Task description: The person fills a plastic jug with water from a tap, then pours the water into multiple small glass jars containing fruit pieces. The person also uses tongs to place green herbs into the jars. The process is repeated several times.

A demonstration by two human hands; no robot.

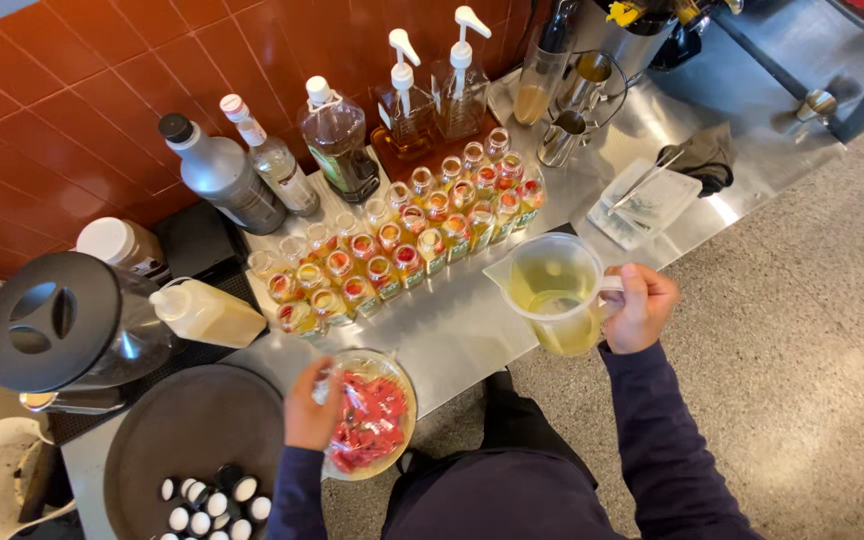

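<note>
— What crowds the counter [472, 330]?
— Rows of small bottles [402, 245] run diagonally from near left to far right, with taller bottles [282, 165] behind and a dark tray [187, 430] of caps [212, 505] at near left.
— And the hands?
— The right hand [640, 308] is clenched on the handle of a jug [555, 290] of yellow liquid (spout pointing left, towards the rows), held upright over the counter's near edge. The left hand [309, 405] seems to be grasping the bowl [370, 415] of red pieces.

Two clear pump-top syrup bottles [432, 90] at twelve o'clock; three tall capped bottles [277, 160] at eleven; one clear plastic measuring jug [557, 292].
</note>
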